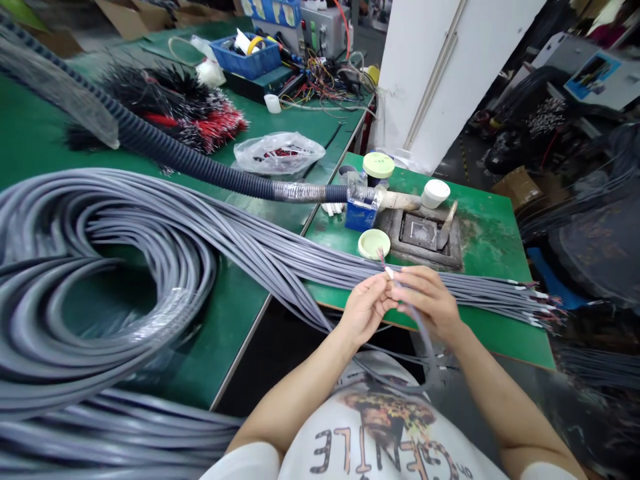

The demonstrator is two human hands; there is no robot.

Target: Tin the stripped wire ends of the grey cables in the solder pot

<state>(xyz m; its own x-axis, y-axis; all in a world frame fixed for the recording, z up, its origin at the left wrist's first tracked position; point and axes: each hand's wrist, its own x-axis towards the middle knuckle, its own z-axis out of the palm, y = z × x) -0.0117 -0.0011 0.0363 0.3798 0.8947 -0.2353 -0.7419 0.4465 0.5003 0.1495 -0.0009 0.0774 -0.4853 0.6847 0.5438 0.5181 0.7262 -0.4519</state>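
Note:
Between both hands is the end of one grey cable [424, 333], its thin coloured wires [381, 256] fanned out past a white band. My left hand [367, 303] pinches near the stripped end, thumb and fingers closed. My right hand [430, 300] closes on the same cable just beside it, and the grey length hangs down below that hand in a loop. Behind the hands a bundle of grey cables [330, 260] runs across the green bench to stripped ends [545, 303] at the right. A pale green lid or dish [374, 244] sits just beyond my fingertips.
A solder pot [425, 233] with a scraper [447, 227] stands on the small green table, near a white cup [435, 193] and a blue box [361, 213]. A ribbed hose [200, 163] crosses above. Coiled grey cables [165, 320] fill the left bench. A white pillar [425, 73] rises behind.

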